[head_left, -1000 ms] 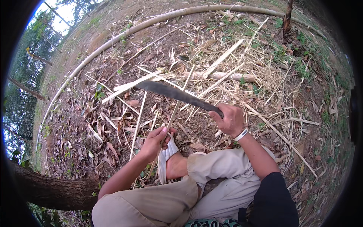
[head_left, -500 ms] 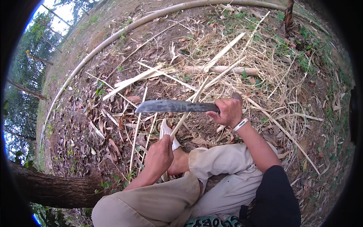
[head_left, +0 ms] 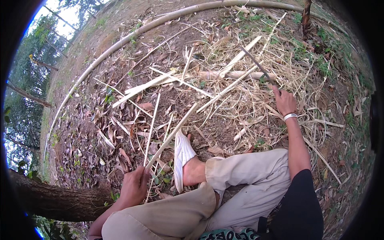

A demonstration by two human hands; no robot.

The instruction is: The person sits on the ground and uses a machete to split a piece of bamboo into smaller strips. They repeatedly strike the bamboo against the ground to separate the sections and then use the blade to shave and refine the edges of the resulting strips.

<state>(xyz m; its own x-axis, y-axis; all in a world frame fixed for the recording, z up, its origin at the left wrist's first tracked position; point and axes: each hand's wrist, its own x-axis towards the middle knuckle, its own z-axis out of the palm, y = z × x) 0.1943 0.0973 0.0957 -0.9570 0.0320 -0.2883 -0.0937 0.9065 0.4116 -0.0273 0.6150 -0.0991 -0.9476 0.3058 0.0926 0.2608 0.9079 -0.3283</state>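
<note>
A pale bamboo strip (head_left: pixel 173 135) slants up and to the right from my left hand (head_left: pixel 134 186), whose fingers are closed on its lower end. Over on the right, my right hand (head_left: pixel 285 101) grips a machete (head_left: pixel 258 65), its blade pointing up and left, seen nearly edge-on. The blade is over the pale shavings (head_left: pixel 288 72) and apart from the strip. My foot in a white slip-on shoe (head_left: pixel 185 152) rests on the ground just right of the strip.
Several split bamboo strips (head_left: pixel 144 89) lie among dry leaves ahead. A short thick bamboo piece (head_left: pixel 216 75) lies beneath the shavings. One long pole (head_left: pixel 120 40) curves across the far side. A tree trunk (head_left: pixel 60 198) is at lower left, a thin stump (head_left: pixel 306 18) at far right.
My right hand has swung the machete away to the right, turning its blade from flat across to edge-on. My left hand has drawn back toward lower left with the bamboo strip.
</note>
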